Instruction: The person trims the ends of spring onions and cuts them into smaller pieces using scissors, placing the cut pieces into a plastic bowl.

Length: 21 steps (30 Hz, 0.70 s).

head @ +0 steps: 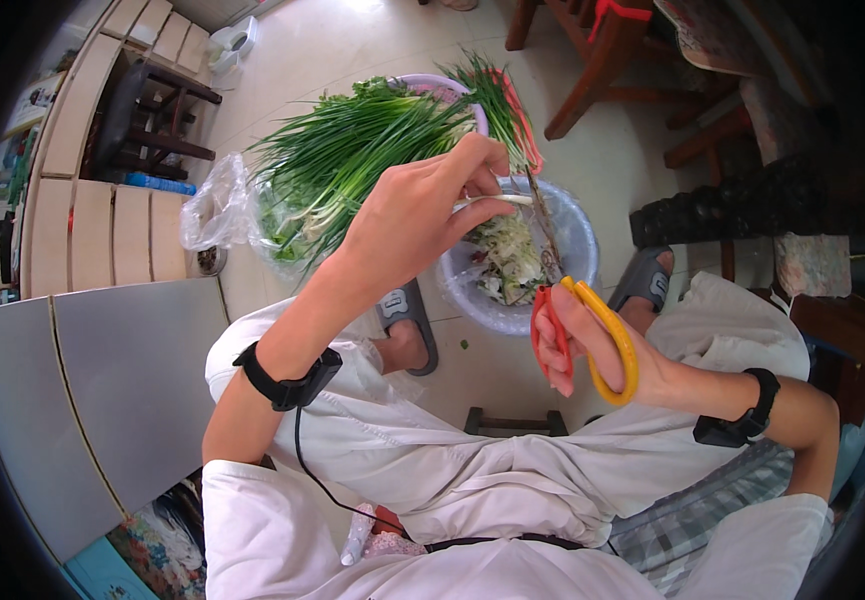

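Observation:
Between the thumb and fingers of my left hand (421, 206) is a spring onion, its white stem (511, 199) pointing right. My right hand (582, 341) grips scissors with one red and one yellow handle (623, 360). Their dark, stained blades (545, 225) are parted and reach up to the stem's end. Below both hands a plastic-lined, pale blue basin (590, 259) holds pale vegetable trimmings (511, 259). Left of it, a big heap of spring onions (372, 142) covers much of a lilac basket (481, 112). Whether the blades touch the stem I cannot tell.
More green onions (496, 97) lie in a red basket (526, 124) behind the basin. A clear plastic bag (214, 199) sits at the left by a wooden cabinet (91, 232). Wooden chair legs (582, 97) stand at the back right. My slippered feet (411, 330) flank the basin.

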Motion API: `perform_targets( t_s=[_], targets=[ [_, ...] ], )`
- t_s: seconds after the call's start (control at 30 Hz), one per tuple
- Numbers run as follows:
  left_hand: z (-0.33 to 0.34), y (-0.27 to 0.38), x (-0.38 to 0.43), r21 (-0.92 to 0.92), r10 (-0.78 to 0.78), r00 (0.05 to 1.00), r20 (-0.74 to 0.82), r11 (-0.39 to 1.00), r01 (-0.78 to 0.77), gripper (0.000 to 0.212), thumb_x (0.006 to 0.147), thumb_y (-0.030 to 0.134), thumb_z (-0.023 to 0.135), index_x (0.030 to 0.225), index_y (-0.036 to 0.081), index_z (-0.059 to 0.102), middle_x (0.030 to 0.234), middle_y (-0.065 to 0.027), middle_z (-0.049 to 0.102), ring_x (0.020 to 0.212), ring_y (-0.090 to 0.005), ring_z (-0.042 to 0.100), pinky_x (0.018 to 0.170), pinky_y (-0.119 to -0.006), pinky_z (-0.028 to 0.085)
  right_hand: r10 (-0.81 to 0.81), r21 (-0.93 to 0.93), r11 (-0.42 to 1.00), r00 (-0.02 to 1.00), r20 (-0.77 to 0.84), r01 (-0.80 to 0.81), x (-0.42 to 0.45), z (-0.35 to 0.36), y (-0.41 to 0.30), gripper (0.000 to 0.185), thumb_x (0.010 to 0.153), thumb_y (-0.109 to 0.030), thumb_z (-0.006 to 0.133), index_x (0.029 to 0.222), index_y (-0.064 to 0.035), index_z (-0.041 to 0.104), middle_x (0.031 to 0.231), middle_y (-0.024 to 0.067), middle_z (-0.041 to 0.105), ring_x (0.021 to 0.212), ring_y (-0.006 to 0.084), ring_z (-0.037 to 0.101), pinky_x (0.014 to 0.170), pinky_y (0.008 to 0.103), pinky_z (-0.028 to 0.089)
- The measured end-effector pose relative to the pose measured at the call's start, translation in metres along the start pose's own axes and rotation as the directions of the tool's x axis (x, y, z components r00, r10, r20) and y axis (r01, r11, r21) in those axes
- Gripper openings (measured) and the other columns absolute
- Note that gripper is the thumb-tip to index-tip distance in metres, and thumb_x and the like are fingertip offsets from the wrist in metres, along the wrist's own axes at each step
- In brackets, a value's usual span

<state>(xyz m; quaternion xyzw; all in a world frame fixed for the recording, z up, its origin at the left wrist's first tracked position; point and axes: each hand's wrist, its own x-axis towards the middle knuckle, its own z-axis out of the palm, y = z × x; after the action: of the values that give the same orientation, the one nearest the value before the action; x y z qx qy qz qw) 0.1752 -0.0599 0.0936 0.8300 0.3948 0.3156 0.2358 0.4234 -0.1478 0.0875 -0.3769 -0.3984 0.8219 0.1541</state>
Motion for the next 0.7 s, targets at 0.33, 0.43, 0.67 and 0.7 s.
perform_targets(
  t_s=[0.33, 0.43, 0.67, 0.7],
  targets=[
    [0.0005, 0.0006, -0.0012, -0.018, -0.024, 0.999, 0.043, 1.000, 0.024, 0.043, 0.085, 0.015, 0.084, 0.116, 0.003, 0.056, 0.096, -0.0068, 0.071, 0.084, -0.0188, 0.074, 0.076, -0.031, 0.058, 0.014, 0.009, 1.000, 0.999, -0.036, -0.014, 0.0006, 0.0010, -0.0003, 0.057, 0.110, -0.058, 0.034, 0.089, -0.0061, 0.045, 0.068, 0.0029, 0.051, 0.054, 0.0138, 0.056, 0.057, 0.0267, 0.045],
    [0.0009, 0.0014, -0.0013, -0.024, -0.030, 0.999, 0.045, 0.999, 0.031, 0.043, 0.086, 0.015, 0.084, 0.117, 0.003, 0.056, 0.096, -0.0070, 0.071, 0.085, -0.0189, 0.074, 0.078, -0.031, 0.058, 0.014, 0.008, 1.000, 0.999, -0.037, -0.013, 0.0006, -0.0003, 0.0021, 0.058, 0.109, -0.060, 0.033, 0.088, -0.0070, 0.044, 0.068, 0.0035, 0.050, 0.054, 0.0150, 0.055, 0.056, 0.0267, 0.045],
    [-0.0005, 0.0046, -0.0018, -0.061, -0.052, 0.996, 0.078, 0.997, 0.057, 0.040, 0.087, 0.011, 0.082, 0.116, 0.003, 0.056, 0.097, -0.0072, 0.071, 0.084, -0.0188, 0.072, 0.078, -0.032, 0.058, 0.043, -0.025, 0.999, 0.998, -0.036, -0.044, 0.0019, -0.0006, 0.0011, 0.058, 0.109, -0.063, 0.030, 0.090, -0.0087, 0.042, 0.069, 0.0051, 0.049, 0.054, 0.0175, 0.053, 0.056, 0.0267, 0.045],
    [-0.0004, 0.0043, -0.0014, -0.067, -0.042, 0.996, 0.083, 0.997, 0.048, 0.040, 0.087, 0.011, 0.082, 0.116, 0.003, 0.056, 0.096, -0.0072, 0.071, 0.084, -0.0187, 0.072, 0.078, -0.032, 0.058, 0.042, -0.035, 0.998, 0.999, -0.033, -0.043, 0.0017, -0.0006, 0.0006, 0.058, 0.109, -0.063, 0.030, 0.090, -0.0088, 0.042, 0.070, 0.0051, 0.049, 0.054, 0.0176, 0.053, 0.056, 0.0268, 0.045]
  ],
)
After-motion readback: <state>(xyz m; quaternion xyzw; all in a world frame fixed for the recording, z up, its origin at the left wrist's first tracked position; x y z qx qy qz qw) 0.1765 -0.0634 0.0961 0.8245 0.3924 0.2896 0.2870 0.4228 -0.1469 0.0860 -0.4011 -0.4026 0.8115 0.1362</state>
